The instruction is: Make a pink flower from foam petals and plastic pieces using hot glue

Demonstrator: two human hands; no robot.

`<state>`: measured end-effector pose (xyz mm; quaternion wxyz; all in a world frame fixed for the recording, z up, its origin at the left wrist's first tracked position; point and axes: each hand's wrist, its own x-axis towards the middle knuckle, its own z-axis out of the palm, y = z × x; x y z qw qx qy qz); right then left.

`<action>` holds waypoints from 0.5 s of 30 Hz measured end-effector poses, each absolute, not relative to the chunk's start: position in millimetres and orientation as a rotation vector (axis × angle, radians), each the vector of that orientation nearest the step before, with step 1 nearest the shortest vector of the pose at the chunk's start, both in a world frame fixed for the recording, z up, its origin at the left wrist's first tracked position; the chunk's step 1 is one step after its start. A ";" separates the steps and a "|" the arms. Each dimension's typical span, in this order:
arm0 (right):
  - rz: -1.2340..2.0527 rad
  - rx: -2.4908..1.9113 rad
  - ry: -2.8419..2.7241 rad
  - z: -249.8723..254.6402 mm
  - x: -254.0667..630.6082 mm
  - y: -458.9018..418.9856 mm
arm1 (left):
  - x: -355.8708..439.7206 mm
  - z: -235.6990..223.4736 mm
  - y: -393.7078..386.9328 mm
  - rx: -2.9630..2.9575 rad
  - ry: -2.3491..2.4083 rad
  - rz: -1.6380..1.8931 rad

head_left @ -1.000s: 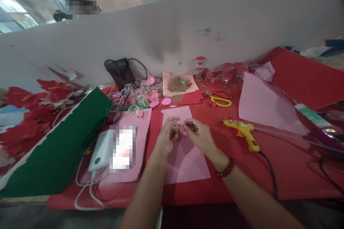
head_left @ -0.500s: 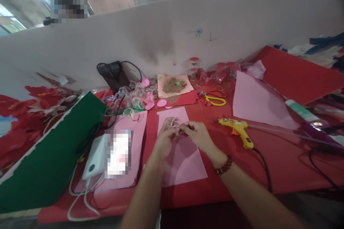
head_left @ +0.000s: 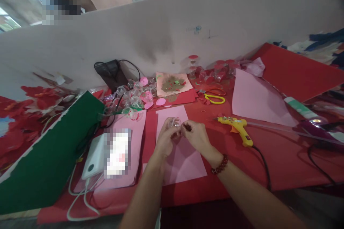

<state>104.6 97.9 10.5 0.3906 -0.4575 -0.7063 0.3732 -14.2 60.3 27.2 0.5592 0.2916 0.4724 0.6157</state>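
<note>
My left hand (head_left: 166, 139) is closed around a small clear plastic cup (head_left: 176, 122), held above a pink paper sheet (head_left: 185, 166). Fingertips of my right hand (head_left: 197, 134) are pinched together at the cup's right side; whatever they grip is too small and hidden to make out. A bead bracelet (head_left: 219, 164) circles the right wrist. To the right lies a yellow hot glue gun (head_left: 236, 128) with its nozzle pointing left. Yellow-handled scissors (head_left: 215, 98) rest farther back.
Clear plastic cups (head_left: 135, 98) and pink discs pile up at the back left. A white power bank (head_left: 93, 162) with cables and a blurred phone (head_left: 118, 154) lie on pink sheets. A green board (head_left: 53, 154) leans at left, a red board (head_left: 298, 75) at right. A person is beyond the partition.
My right hand's fingertips have shifted slightly along the cup's right side, and the cup shows a little more. Beyond the partition, the person's arm has come up. The view has tilted slightly.
</note>
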 end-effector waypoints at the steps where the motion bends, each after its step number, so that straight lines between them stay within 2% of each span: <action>1: 0.940 -1.170 -1.798 10.8 104.4 98.1 | -14.2 28.0 60.6 0.674 1.120 1.452; 5: 0.949 -1.157 -1.805 8.5 104.8 101.0 | -16.5 33.7 61.4 0.602 1.133 1.409; 11: 0.746 -1.298 -1.786 6.1 109.7 106.4 | -24.5 31.8 63.4 0.474 1.070 1.442; 15: 0.841 -1.258 -1.801 7.0 109.1 104.3 | -26.6 28.5 64.7 0.470 1.049 1.423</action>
